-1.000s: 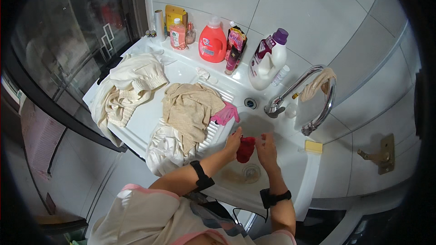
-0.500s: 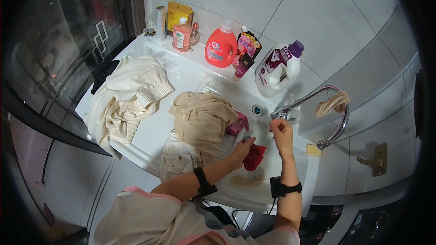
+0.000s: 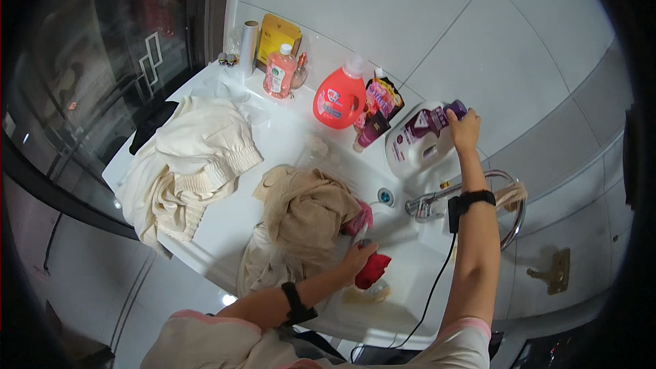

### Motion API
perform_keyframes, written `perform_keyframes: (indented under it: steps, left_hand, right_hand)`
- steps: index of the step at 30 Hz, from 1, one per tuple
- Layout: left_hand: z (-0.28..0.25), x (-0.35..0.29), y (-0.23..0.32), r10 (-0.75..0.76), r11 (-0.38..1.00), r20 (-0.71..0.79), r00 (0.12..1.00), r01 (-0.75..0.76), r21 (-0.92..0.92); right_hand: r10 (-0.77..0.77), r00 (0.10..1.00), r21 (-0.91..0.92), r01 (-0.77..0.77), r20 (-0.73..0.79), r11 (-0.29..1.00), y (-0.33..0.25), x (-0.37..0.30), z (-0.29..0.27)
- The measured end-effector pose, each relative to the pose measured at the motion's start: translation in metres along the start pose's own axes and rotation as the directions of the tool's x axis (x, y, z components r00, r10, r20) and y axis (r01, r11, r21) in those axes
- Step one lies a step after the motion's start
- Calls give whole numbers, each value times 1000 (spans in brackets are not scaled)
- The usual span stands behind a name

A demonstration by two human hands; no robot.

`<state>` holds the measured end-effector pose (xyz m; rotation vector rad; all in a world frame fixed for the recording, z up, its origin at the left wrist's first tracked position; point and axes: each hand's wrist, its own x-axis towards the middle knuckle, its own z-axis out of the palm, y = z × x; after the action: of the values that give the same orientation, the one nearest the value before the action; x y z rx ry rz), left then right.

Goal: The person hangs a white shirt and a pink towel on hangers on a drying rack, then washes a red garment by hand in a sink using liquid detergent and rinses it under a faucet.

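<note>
My left hand (image 3: pixel 357 261) is closed on a small red cloth (image 3: pixel 373 272) over the sink basin (image 3: pixel 417 266). At the back right, my right hand (image 3: pixel 466 130) has its fingers around the purple cap (image 3: pixel 456 108) of a white detergent bottle (image 3: pixel 413 143), which stands upright on the sink's ledge. A tan garment (image 3: pixel 304 208) lies bunched on the washboard part of the sink, with a pink cloth (image 3: pixel 357 221) tucked by its right edge and a white cloth (image 3: pixel 265 260) partly beneath it. A pale beige cloth (image 3: pixel 365 294) lies in the basin near the drain.
Cream clothes (image 3: pixel 198 157) and a black cloth (image 3: pixel 154 126) lie at the left. Along the back ledge stand a red jug (image 3: pixel 336 99), a pink bottle (image 3: pixel 279 74) and a dark pink tube (image 3: pixel 372 130). A beige cloth (image 3: pixel 509 195) hangs on the chrome faucet (image 3: pixel 424 206), behind my right arm.
My right hand has moved from near the faucet base up and right onto the detergent bottle's cap. The left hand keeps the red cloth, slightly lower in view. The view has shifted a little.
</note>
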<state>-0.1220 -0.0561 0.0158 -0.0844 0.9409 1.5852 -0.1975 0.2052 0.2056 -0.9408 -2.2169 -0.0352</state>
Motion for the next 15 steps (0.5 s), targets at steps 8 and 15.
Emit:
perform_keyframes:
  steps: [8, 15]
  left_hand:
    - [-8, 6, -11, -82, 996, -46, 996, 81, -27]
    - [-17, 25, -21, -76, 997, -47, 996, 77, 3]
  right_hand:
    - [126, 985, -306, -85, 118, 948, 15, 55, 30]
    - [-244, 901, 374, 101, 357, 922, 40, 66, 21]
